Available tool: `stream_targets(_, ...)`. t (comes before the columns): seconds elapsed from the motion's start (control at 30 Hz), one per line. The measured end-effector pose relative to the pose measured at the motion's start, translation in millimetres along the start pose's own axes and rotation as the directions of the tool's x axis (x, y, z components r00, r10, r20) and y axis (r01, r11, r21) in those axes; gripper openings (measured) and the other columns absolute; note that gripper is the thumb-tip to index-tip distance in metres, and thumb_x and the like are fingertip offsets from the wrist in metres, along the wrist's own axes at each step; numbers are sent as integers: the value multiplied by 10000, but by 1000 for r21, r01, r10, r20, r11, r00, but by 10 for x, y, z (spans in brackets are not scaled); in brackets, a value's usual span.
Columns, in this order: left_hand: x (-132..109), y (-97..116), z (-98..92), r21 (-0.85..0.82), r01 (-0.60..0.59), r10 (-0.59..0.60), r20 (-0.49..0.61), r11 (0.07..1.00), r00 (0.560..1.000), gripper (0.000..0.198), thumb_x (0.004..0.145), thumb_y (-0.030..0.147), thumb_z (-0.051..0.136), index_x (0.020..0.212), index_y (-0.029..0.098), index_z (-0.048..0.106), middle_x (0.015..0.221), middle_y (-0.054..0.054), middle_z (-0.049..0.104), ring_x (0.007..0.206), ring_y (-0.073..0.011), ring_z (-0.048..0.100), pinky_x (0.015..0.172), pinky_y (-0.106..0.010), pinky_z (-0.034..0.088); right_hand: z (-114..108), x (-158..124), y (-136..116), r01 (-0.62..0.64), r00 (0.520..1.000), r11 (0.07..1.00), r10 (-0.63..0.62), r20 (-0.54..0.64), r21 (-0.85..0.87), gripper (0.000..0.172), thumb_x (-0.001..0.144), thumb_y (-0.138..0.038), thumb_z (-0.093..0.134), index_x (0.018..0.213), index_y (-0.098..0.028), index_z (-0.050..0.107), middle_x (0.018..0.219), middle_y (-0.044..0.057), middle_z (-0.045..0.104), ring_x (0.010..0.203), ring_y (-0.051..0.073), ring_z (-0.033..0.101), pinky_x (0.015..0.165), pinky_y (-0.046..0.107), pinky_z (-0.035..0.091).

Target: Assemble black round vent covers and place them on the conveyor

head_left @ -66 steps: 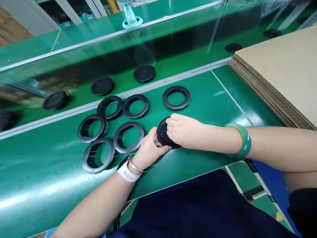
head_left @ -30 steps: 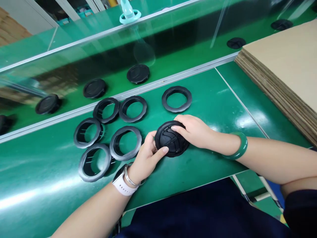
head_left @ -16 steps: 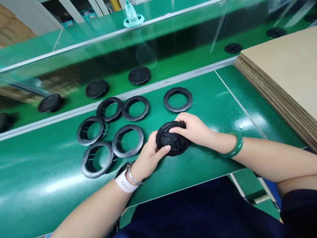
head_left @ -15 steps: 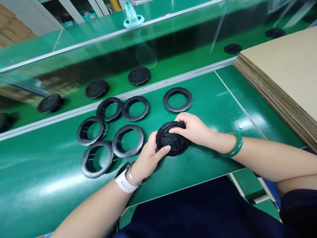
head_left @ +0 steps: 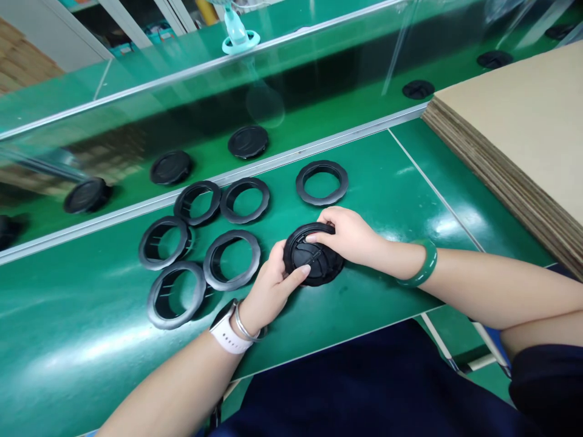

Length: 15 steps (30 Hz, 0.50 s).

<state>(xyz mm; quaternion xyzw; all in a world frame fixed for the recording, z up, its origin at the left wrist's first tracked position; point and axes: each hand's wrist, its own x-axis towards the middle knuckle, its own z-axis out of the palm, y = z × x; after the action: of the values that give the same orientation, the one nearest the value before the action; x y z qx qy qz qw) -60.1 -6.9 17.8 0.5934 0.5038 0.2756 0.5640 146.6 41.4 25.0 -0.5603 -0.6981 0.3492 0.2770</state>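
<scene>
Both hands grip a round black plastic cap [head_left: 315, 258] with raised ribs on its face, near the front edge of the green table. My left hand [head_left: 276, 280] is closed on its left side, the thumb lying across the lower face. From the upper right, my right hand [head_left: 348, 233] holds the rim, thumb on top and fingers curled behind. Whatever lies under the cap is hidden. Just beyond it sits a black plastic ring [head_left: 322, 182], touched by neither hand. To the left several similar rings stand close together, the nearest being a black ring [head_left: 232, 260].
Behind a low metal rail [head_left: 300, 156] runs a green belt carrying several black discs, one black disc [head_left: 248, 142] among them. A stack of cardboard sheets [head_left: 514, 121] fills the right side. At the back stands a mint-green fan base [head_left: 240, 41].
The whole view has shifted slightly, so the table things appear a little further left. Both hands keep their hold on the cap, with hardly any change in grip.
</scene>
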Motion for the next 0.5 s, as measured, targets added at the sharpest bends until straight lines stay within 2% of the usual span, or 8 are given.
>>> stream_targets(0.07, -1, -5, -2, 8, 4, -4, -2, 1000, 1000, 517, 880, 379, 663, 1324, 217, 454, 1261, -89, 621, 1142, -265, 612, 961, -376, 503, -18, 12, 13, 12, 999, 999, -13, 44, 41, 199, 847, -305, 723, 771, -162, 608, 819, 7, 626, 749, 156, 545, 656, 273, 361)
stream_targets(0.13, -3, -9, -8, 16, -7, 7, -5, 1000, 1000, 498, 881, 378, 664, 1307, 220, 461, 1237, -82, 632, 1137, -264, 612, 954, -376, 502, -59, 27, 29, 40, 984, 987, -66, 167, 158, 174, 837, -300, 735, 908, -171, 643, 922, 12, 663, 833, 167, 595, 719, 279, 415)
stream_targets(0.23, -4, -14, -22, 17, -33, 33, 4, 999, 999, 462, 887, 381, 656, 1280, 216, 479, 1218, -77, 641, 1104, -259, 625, 946, -381, 502, -138, 40, 43, 50, 922, 955, -157, 354, 292, 449, 728, -332, 838, 1101, -197, 629, 1080, 21, 673, 977, 203, 625, 813, 304, 470)
stream_targets(0.3, -3, -15, -31, 22, -33, 32, 21, 999, 999, 460, 880, 383, 663, 1267, 210, 483, 1203, -78, 646, 1085, -260, 632, 927, -382, 509, -179, 34, 32, 50, 904, 959, -162, 396, 278, 534, 674, -313, 873, 1133, -205, 622, 1114, 26, 668, 1024, 225, 622, 835, 324, 483)
stream_targets(0.5, -1, -14, -43, 113, 2, -5, 21, 994, 1000, 510, 823, 394, 737, 1238, 214, 502, 1180, -78, 661, 1096, -283, 639, 941, -411, 500, -175, -19, -56, -41, 903, 974, -60, 425, 223, 468, 677, -253, 866, 1073, -189, 626, 1074, 30, 675, 982, 226, 638, 804, 329, 496)
